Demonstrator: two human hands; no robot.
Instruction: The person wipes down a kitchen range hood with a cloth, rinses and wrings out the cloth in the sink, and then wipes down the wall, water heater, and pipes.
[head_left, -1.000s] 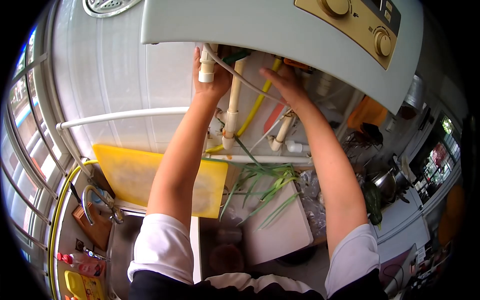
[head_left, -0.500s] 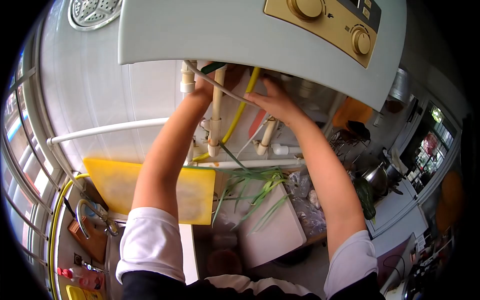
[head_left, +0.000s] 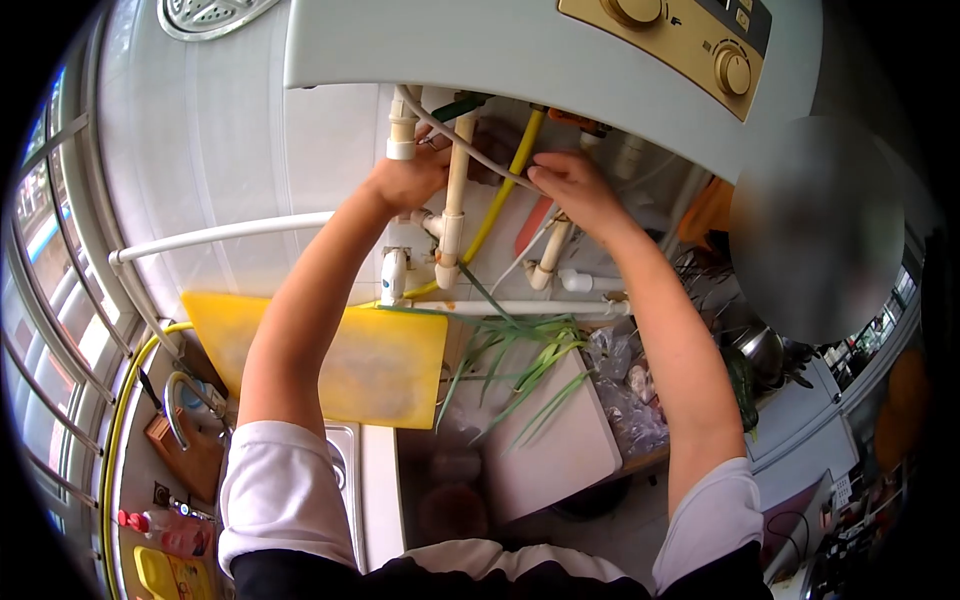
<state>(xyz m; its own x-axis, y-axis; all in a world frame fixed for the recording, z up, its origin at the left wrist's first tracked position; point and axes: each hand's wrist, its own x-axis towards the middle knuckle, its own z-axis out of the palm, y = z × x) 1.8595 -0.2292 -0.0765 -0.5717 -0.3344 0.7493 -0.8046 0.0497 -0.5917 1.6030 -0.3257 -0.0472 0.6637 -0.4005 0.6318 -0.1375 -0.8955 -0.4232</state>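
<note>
Above my arms hangs a white water heater [head_left: 440, 45] with a gold control panel [head_left: 690, 50] and knobs. My left hand [head_left: 412, 180] reaches up beside and behind a beige pipe [head_left: 457, 180]; its fingers are partly hidden there, near a dark green piece [head_left: 462, 105]. My right hand [head_left: 580, 190] is closed, thumb and fingertips pinched at a thin grey cable [head_left: 465, 150] that sags across the pipes. A yellow gas pipe [head_left: 505, 195] runs down between both hands. Behind my right hand stands a shorter beige pipe [head_left: 552, 250].
Below lie a yellow cutting board [head_left: 370, 365], green onions [head_left: 545, 350], a pale board [head_left: 550, 440] and plastic bags [head_left: 635, 420]. A faucet [head_left: 175, 410] and sink are at left by the barred window. A round blurred patch covers part of the right side.
My left hand has come down and left from under the heater, showing more of it. My right hand's spread fingers have drawn together at the cable. The view has shifted slightly.
</note>
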